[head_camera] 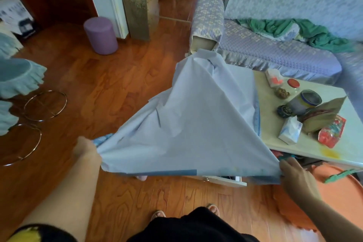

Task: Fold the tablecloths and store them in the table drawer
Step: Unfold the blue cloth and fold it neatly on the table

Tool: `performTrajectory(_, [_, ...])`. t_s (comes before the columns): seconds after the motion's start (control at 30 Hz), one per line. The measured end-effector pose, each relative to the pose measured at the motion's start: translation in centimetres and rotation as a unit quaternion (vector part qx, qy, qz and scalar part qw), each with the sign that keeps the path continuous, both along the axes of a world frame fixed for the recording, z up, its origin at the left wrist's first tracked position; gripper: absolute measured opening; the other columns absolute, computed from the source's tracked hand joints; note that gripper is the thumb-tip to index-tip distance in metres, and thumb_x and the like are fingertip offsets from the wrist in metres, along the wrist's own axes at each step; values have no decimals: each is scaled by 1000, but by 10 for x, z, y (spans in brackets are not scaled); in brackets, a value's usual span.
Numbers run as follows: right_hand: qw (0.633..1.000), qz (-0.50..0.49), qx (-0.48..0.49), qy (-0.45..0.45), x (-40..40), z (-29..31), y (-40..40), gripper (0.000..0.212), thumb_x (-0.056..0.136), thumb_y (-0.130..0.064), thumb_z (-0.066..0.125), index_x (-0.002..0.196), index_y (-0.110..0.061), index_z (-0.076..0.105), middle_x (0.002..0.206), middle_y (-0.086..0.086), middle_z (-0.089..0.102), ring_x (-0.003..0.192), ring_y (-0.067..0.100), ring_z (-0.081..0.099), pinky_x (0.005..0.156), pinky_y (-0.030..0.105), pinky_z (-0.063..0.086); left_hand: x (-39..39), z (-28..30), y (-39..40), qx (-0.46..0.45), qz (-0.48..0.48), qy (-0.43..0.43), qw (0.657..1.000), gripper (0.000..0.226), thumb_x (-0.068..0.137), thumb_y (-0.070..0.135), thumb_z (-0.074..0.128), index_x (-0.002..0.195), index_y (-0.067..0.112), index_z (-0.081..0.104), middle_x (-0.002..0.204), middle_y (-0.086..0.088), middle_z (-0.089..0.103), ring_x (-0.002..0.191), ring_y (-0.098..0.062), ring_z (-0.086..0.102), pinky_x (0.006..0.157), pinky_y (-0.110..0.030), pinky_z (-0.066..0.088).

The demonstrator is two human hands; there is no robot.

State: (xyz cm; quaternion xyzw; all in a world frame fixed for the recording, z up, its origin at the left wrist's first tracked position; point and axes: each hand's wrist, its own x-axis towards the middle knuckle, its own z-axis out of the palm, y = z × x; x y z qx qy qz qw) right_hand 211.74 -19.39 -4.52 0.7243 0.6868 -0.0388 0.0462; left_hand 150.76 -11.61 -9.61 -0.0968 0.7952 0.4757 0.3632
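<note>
While the pale blue tablecloth (188, 124) hangs stretched, far end draped on the worktop (294, 143), left hand (86, 148) and right hand (294, 175) each have their grip pinched on a near corner. Step: first fold. Next, likely: bring corners together; drawer (225, 180) below stands open.

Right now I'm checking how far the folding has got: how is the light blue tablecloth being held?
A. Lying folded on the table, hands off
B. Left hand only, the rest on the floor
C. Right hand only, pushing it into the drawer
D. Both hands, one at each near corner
D: the left hand and the right hand each pinch a near corner of the tablecloth, stretched out between them.
</note>
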Motion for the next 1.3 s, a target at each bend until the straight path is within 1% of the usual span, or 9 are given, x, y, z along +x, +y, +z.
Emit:
performTrajectory(0.2, [976,-166,125,59,-12,33,22,28,86,2,61,109,-14,61,111,16,54,84,44,62,64,42,49,-9,29,37,47,-131,41,989,55,76,-13,68,130,-1,58,118,-20,66,99,-34,67,81,-43,55])
performTrajectory(0.33, [996,-34,75,-12,-9,26,8,43,67,9,77,105,-8,68,100,14,54,67,40,63,54,39,50,-69,-47,8,-20,-73,33,997,47,80,9,71,125,-1,61,119,-24,66,103,-41,69,86,-54,59])
performTrajectory(0.47, [995,61,-16,-73,-22,17,-10,54,39,0,94,80,-15,63,72,2,51,49,31,57,45,30,34,-59,-23,-51,25,-31,-80,996,14,103,16,49,106,10,62,106,-11,64,93,-28,65,82,-44,52])
performTrajectory(0.67, [993,28,-107,-29,-51,-21,-16,30,74,-14,73,83,-27,48,94,3,56,69,32,60,58,39,51,-54,-5,-61,114,-21,-138,984,26,102,6,38,123,3,53,107,-14,61,118,-30,60,105,-47,48])
performTrajectory(0.77, [996,-82,-15,44,-60,-14,-14,30,79,-4,70,105,-19,66,105,10,58,81,37,64,70,41,53,-57,27,-28,253,46,-147,955,26,109,25,38,117,5,52,108,-11,62,105,-23,64,103,-43,51])
performTrajectory(0.87, [930,-278,192,147,-60,15,-5,40,83,7,58,120,-7,64,118,23,53,100,44,57,84,48,48,-74,63,5,342,81,-99,931,34,108,42,40,103,14,57,93,-4,64,86,-15,70,85,-34,60])
performTrajectory(0.97, [871,-382,230,205,-64,30,1,37,84,-3,54,121,-4,60,123,27,54,111,45,53,93,51,44,-82,73,7,277,105,-54,954,33,105,41,45,126,18,57,108,2,69,95,-13,72,81,-35,61])
performTrajectory(1.2, [957,-286,36,33,-66,-1,-32,20,83,-5,56,100,-11,61,103,17,60,86,44,64,66,40,43,-87,33,-11,-1,-136,109,985,54,87,28,78,121,-9,58,115,-28,64,113,-41,61,93,-45,49])
performTrajectory(1.3, [923,-378,10,72,-66,-6,-37,26,83,-16,60,107,-15,69,107,15,59,90,42,64,74,41,50,-96,44,1,170,35,-122,977,45,104,17,49,144,-2,47,117,-5,63,110,-20,64,92,-30,55])
